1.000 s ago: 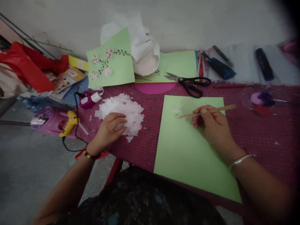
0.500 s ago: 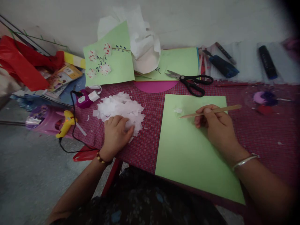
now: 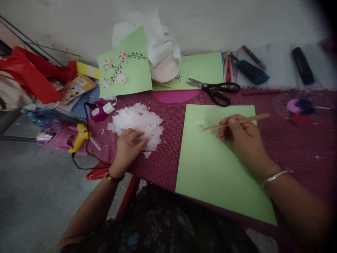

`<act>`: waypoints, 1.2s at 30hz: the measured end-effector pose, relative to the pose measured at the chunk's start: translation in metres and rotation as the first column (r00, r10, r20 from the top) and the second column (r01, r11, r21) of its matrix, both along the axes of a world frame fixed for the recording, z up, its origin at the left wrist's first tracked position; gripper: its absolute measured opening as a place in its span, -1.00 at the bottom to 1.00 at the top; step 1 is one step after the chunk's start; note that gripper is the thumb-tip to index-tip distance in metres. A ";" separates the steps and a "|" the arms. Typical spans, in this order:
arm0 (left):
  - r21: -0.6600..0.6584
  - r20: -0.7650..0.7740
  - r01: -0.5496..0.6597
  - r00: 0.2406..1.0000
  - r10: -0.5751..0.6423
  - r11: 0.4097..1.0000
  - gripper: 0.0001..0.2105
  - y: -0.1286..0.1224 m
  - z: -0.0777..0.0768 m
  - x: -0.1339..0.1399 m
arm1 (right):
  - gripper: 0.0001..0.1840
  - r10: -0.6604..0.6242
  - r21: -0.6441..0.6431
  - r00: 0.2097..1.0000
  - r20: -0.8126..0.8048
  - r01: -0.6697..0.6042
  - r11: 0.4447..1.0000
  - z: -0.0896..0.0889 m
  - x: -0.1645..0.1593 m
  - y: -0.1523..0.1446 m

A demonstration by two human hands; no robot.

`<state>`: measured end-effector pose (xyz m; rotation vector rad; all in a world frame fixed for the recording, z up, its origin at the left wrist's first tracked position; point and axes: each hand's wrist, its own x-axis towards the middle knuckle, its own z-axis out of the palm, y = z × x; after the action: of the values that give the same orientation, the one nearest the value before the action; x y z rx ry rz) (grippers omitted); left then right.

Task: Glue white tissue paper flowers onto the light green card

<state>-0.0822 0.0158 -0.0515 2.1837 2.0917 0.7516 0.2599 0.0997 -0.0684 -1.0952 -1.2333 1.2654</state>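
Observation:
My right hand (image 3: 239, 135) grips a thin wooden stick (image 3: 252, 118) whose narrow tip points left over a sheet of light green paper (image 3: 207, 172). Near the tip, a small white paper piece (image 3: 200, 121) lies on the sheet. My left hand (image 3: 129, 146) rests at the near edge of a heap of torn white paper pieces (image 3: 139, 121). Its fingers are bent, with thumb and forefinger apart; I see nothing held between them.
Black-handled scissors (image 3: 216, 92) lie behind the sheet. A green card with paper blossoms (image 3: 123, 75) leans near crumpled white paper (image 3: 163, 52). Left are a yellow glue gun (image 3: 79, 137) with its cord and a purple plug adapter (image 3: 97, 111). Markers (image 3: 302, 66) lie back right.
My left hand has shifted slightly, thumb and forefinger now more clearly apart at the heap's edge. The right hand and stick stay nearly in place; the view has moved a little.

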 end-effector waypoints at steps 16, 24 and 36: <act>0.029 -0.198 -0.058 0.978 0.063 0.998 -0.91 0.014 0.013 0.043 | -0.78 0.026 -0.017 1.000 0.017 -0.025 1.000 0.001 0.000 0.001; -0.207 0.787 -0.083 0.577 0.217 0.975 -0.88 0.013 0.042 0.020 | -0.72 -0.019 0.039 1.000 0.008 0.019 0.999 0.002 -0.001 0.004; -0.310 0.848 0.506 0.530 -0.007 0.805 -0.82 0.054 0.052 0.132 | -0.75 0.192 0.119 0.980 -0.042 -0.186 0.975 0.027 -0.012 -0.021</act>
<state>0.0499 0.0701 0.0006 1.3561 1.2084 0.8023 0.2477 0.0785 -0.0419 -0.8719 -1.3774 1.3397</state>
